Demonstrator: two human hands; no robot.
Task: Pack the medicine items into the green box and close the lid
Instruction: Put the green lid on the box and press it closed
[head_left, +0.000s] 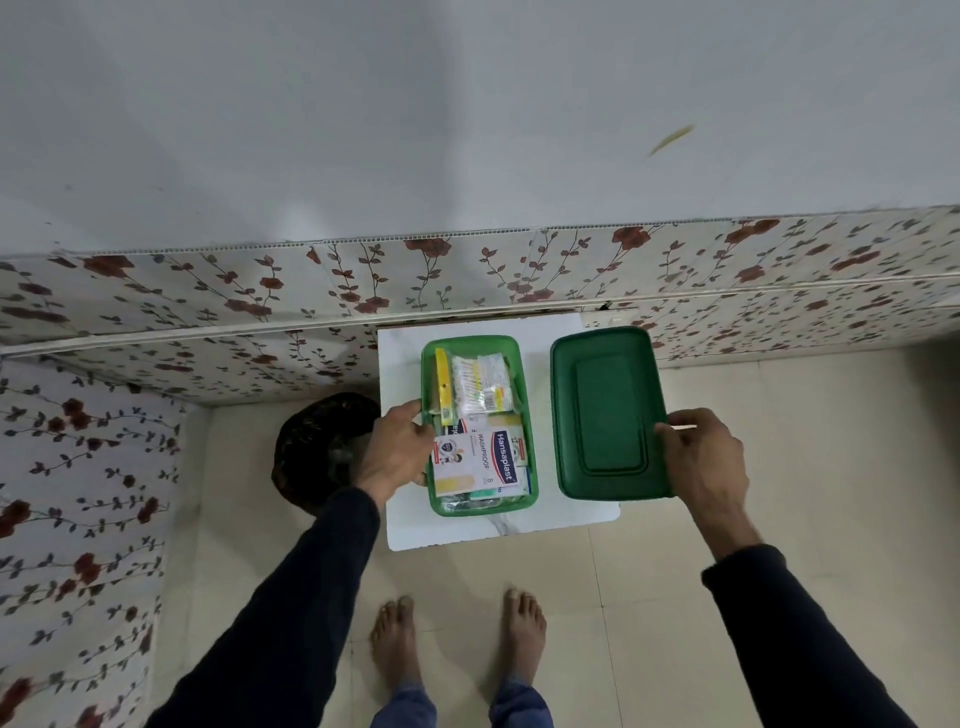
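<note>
The green box stands open on a small white table. Inside lie a Hansaplast plaster pack, a clear bag of cotton swabs and a yellow stick-shaped item. My left hand grips the box's left wall. The dark green lid is to the right of the box, its right part past the table's edge. My right hand holds the lid by its right rim.
A dark round bin sits on the floor left of the table. A floral-covered ledge runs behind the table and down the left side. My bare feet stand on the cream tiled floor in front of the table.
</note>
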